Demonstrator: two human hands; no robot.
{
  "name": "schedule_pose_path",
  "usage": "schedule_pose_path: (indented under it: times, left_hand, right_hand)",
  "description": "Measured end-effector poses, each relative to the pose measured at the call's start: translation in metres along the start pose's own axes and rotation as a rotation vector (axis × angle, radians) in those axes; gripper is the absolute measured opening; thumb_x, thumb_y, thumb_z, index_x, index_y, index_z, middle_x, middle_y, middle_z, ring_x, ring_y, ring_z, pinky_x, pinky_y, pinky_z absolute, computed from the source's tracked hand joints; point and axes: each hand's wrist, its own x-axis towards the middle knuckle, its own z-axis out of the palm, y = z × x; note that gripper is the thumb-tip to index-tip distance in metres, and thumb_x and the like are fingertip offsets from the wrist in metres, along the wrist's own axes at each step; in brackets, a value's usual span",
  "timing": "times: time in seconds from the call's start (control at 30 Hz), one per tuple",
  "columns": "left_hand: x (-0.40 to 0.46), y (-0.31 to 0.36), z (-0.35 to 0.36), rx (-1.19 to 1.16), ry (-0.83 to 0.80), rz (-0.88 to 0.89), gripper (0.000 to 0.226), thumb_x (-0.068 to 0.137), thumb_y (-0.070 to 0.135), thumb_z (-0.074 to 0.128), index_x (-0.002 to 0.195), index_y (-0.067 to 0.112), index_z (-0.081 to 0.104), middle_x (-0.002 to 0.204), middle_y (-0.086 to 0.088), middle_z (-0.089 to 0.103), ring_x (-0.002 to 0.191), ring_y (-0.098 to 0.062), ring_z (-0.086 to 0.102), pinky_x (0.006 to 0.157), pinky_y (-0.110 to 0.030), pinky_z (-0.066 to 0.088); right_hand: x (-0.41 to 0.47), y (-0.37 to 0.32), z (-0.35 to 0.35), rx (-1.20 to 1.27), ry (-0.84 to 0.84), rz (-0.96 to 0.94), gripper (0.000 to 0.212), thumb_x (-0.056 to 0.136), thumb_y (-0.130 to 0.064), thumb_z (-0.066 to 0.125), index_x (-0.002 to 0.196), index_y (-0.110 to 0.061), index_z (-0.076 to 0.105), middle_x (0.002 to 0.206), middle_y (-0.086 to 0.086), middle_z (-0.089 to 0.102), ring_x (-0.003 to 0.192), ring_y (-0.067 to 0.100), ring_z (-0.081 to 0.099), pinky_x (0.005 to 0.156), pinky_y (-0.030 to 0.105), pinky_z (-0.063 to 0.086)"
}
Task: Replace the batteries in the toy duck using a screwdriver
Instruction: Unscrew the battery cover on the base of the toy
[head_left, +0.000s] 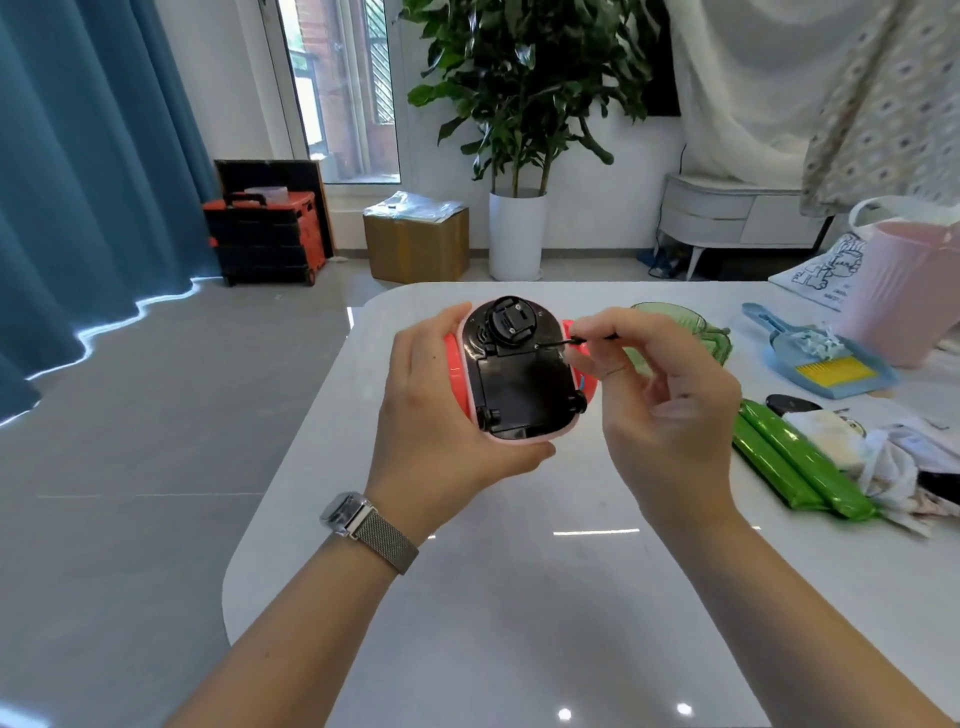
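Note:
My left hand (431, 415) grips the toy duck (522, 374) from its left side and holds it above the white table (519, 597), with the black underside turned towards me. The toy's body is pink with red parts, and small black wheels show at the lower corners. My right hand (660, 405) pinches a thin black screwdriver (563, 343) between thumb and fingertips. Its tip touches the upper right part of the black base, at the edge of the battery cover.
To the right lie a green glass cup (691, 332), a blue dustpan with a yellow brush (826, 364), two green packets (795, 462), crumpled cloth (898, 467) and a pink bin (904, 291). Beyond the table stand a potted plant (517, 234) and a cardboard box (415, 244).

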Motion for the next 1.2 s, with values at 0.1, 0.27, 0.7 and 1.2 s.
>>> schedule_pose_path:
  times: [0.1, 0.27, 0.7, 1.2]
  left_hand:
    - [0.001, -0.002, 0.001, -0.014, 0.026, -0.027, 0.113, 0.041, 0.037, 0.095, 0.138, 0.024, 0.038, 0.131, 0.007, 0.042, 0.112, 0.005, 0.04, 0.09, 0.003, 0.033]
    - [-0.004, 0.001, 0.0, -0.002, 0.027, -0.031, 0.114, 0.041, 0.037, 0.095, 0.138, 0.024, 0.037, 0.13, 0.008, 0.041, 0.114, 0.0, 0.039, 0.089, 0.006, 0.033]
    - [-0.019, 0.011, 0.006, 0.047, -0.034, 0.036, 0.111, 0.046, 0.043, 0.093, 0.139, 0.023, 0.037, 0.134, 0.004, 0.042, 0.117, -0.001, 0.037, 0.092, -0.001, 0.032]
    - [-0.023, 0.01, 0.007, 0.061, -0.022, 0.04, 0.111, 0.047, 0.046, 0.091, 0.14, 0.022, 0.036, 0.135, 0.002, 0.042, 0.115, 0.005, 0.033, 0.088, 0.008, 0.029]
  right_hand:
    - [-0.009, 0.002, 0.001, 0.027, 0.029, 0.045, 0.026, 0.092, 0.001, 0.057, 0.108, -0.017, 0.066, 0.101, -0.001, 0.069, 0.092, 0.023, 0.069, 0.076, 0.04, 0.059]
    - [-0.013, -0.005, 0.005, 0.001, 0.078, 0.019, 0.036, 0.091, -0.012, 0.06, 0.126, -0.016, 0.056, 0.108, -0.008, 0.068, 0.093, 0.022, 0.069, 0.081, 0.044, 0.057]
    - [-0.016, -0.015, -0.004, -0.136, 0.128, -0.007, 0.032, 0.087, -0.011, 0.068, 0.118, -0.019, 0.063, 0.077, 0.008, 0.057, 0.071, 0.022, 0.058, 0.064, 0.034, 0.053]
    - [-0.022, -0.016, -0.009, -0.061, 0.066, 0.016, 0.04, 0.093, -0.004, 0.057, 0.129, -0.021, 0.051, 0.106, -0.007, 0.061, 0.094, 0.018, 0.064, 0.08, 0.027, 0.056]
